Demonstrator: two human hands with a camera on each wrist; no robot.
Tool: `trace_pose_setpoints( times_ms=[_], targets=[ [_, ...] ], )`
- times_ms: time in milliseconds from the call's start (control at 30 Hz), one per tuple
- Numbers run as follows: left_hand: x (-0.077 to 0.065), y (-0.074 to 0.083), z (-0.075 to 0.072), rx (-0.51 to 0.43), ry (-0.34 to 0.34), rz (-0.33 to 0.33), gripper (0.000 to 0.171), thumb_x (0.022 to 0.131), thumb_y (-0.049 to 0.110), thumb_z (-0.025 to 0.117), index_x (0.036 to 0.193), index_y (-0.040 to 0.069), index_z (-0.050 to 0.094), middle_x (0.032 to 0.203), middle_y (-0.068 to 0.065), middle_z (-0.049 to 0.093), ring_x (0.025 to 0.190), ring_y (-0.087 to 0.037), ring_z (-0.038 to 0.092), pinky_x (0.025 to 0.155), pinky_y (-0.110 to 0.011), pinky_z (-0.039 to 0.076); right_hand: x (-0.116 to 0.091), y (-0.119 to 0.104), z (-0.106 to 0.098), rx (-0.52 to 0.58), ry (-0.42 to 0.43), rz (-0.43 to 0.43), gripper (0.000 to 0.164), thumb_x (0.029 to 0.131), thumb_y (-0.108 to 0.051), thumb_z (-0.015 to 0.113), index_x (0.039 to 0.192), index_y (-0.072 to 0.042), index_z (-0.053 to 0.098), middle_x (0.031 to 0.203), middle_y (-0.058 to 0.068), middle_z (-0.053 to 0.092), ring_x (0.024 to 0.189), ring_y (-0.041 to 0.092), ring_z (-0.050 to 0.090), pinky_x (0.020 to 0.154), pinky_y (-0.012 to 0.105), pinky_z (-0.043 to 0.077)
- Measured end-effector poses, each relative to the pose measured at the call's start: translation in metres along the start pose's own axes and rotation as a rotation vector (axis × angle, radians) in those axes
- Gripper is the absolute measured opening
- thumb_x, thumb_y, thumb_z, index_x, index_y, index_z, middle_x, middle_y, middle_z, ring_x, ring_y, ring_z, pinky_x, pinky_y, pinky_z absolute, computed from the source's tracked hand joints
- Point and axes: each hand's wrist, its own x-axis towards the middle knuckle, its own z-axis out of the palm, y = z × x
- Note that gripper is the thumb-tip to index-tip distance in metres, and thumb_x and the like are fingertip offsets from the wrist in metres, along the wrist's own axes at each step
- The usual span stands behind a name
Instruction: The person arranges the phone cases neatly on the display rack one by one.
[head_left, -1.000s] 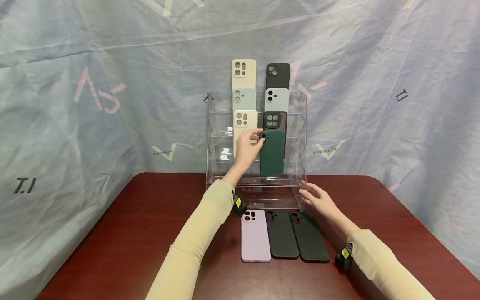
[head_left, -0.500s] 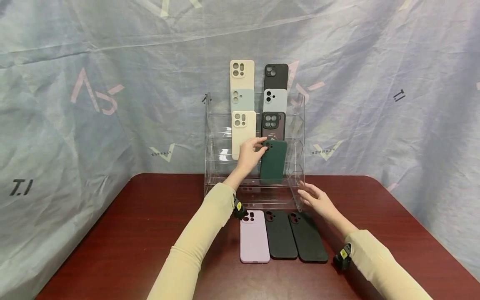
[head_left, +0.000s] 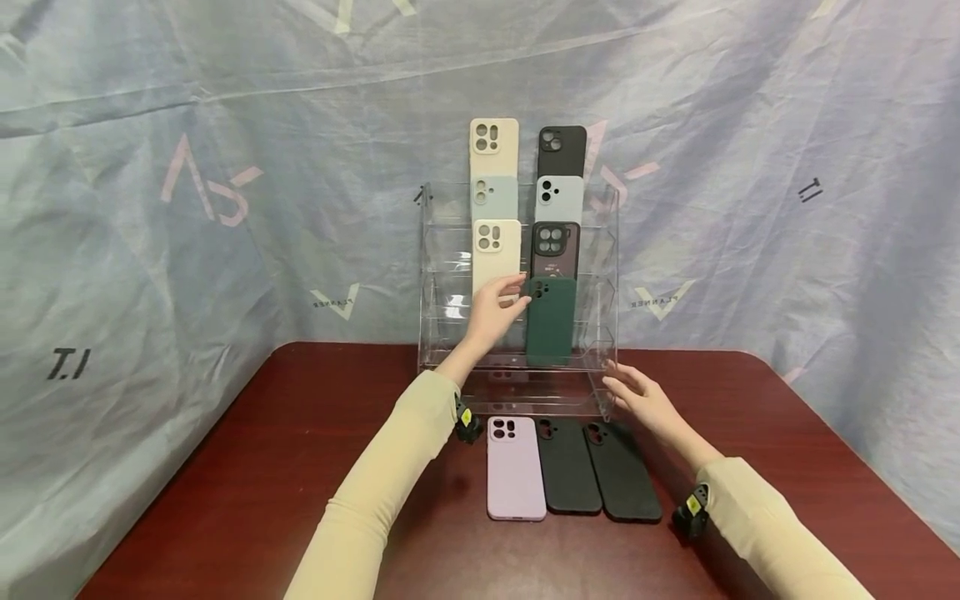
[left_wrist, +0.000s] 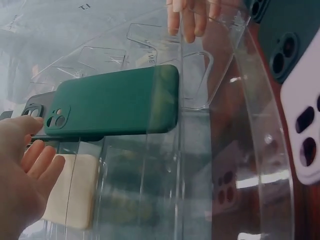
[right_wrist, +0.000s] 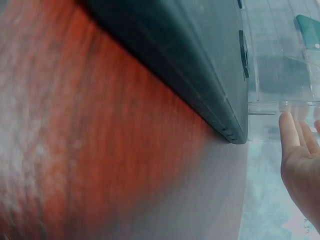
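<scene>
A dark green phone case [head_left: 552,321] stands in the lowest front tier of a clear acrylic display rack [head_left: 453,360], its lower end behind the front lip. My left hand [head_left: 492,312] is just left of its top corner, fingers relaxed and parted from the thumb, holding nothing. In the left wrist view, the thumb tip is right by the camera cutouts of the green case [left_wrist: 115,102]. My right hand [head_left: 641,402] rests its fingertips at the rack's lower right side, fingers fairly straight. Behind the green case stands a black-rimmed translucent case [head_left: 555,250]; a cream case [head_left: 497,254] is beside it.
Higher tiers carry another cream case [head_left: 494,146], a pale green case [head_left: 501,198], a black case [head_left: 567,154] and a light blue case [head_left: 567,200]. On the red-brown table [head_left: 322,467] before the rack lie a lilac case [head_left: 516,475] and two black cases [head_left: 570,471].
The green case has come down into the front tier behind its lip. My left hand has lowered with it, then let go and drawn slightly left. My right hand stays at the rack.
</scene>
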Motion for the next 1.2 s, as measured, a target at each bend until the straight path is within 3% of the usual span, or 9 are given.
trace_pose_setpoints(
  times_ms=[100,267,400,633,900,1100,1200],
  targets=[
    [-0.007,-0.001,-0.006,0.004,-0.009,0.001,0.035,0.085,0.006,0.068,0.119,-0.002,0.062,0.119,-0.016,0.062,0.106,-0.027,0.063,0.087,-0.027,0.054,0.000,-0.001,-0.001,-0.003,0.001,0.000,0.059,0.096,-0.034,0.052,0.146,-0.008,0.033,0.150,0.015,0.032,0.112,0.004,0.057,0.092,0.022,0.049],
    [-0.018,-0.001,-0.016,0.030,-0.033,0.001,0.032,0.085,0.005,0.067,0.116,-0.001,0.063,0.116,-0.015,0.063,0.103,-0.026,0.064,0.086,-0.029,0.055,0.000,-0.002,-0.001,-0.019,-0.001,-0.005,0.059,0.097,-0.034,0.051,0.146,-0.007,0.032,0.150,0.017,0.032,0.115,0.008,0.056,0.094,0.025,0.049],
    [-0.026,-0.002,-0.024,0.010,-0.034,0.005,0.037,0.085,0.006,0.067,0.121,-0.002,0.059,0.116,-0.016,0.064,0.103,-0.028,0.064,0.091,-0.033,0.053,0.000,-0.003,-0.002,-0.027,-0.009,-0.004,0.060,0.097,-0.035,0.050,0.147,-0.008,0.031,0.151,0.017,0.031,0.113,-0.002,0.053,0.095,0.026,0.049],
    [-0.042,-0.007,-0.034,-0.014,-0.061,0.005,0.043,0.085,0.007,0.069,0.124,-0.004,0.055,0.115,-0.018,0.065,0.108,-0.028,0.062,0.096,-0.026,0.049,-0.001,-0.004,0.001,-0.049,-0.004,0.006,0.062,0.097,-0.038,0.049,0.147,-0.007,0.029,0.150,0.018,0.031,0.108,-0.010,0.051,0.093,0.022,0.049],
    [-0.061,-0.015,-0.045,-0.029,-0.121,-0.041,0.046,0.086,0.014,0.068,0.128,0.001,0.054,0.123,-0.017,0.061,0.116,-0.024,0.058,0.098,-0.024,0.047,-0.002,-0.005,-0.001,-0.055,-0.011,0.012,0.061,0.098,-0.037,0.047,0.148,-0.008,0.028,0.151,0.019,0.029,0.117,0.007,0.054,0.091,0.018,0.049],
    [-0.078,-0.019,-0.053,-0.026,-0.163,-0.037,0.047,0.087,0.015,0.068,0.131,0.006,0.053,0.127,-0.014,0.060,0.119,-0.022,0.056,0.099,-0.025,0.046,-0.001,-0.005,0.000,-0.050,-0.010,0.011,0.063,0.097,-0.038,0.049,0.148,-0.007,0.028,0.151,0.019,0.029,0.106,-0.012,0.052,0.088,0.015,0.049],
    [-0.086,-0.019,-0.057,-0.019,-0.189,-0.028,0.048,0.087,0.014,0.068,0.132,0.006,0.053,0.128,-0.013,0.059,0.120,-0.022,0.056,0.099,-0.026,0.046,0.000,-0.004,0.000,-0.053,-0.013,0.011,0.063,0.097,-0.039,0.048,0.148,-0.007,0.028,0.151,0.019,0.029,0.106,-0.012,0.051,0.088,0.013,0.049]
  ],
)
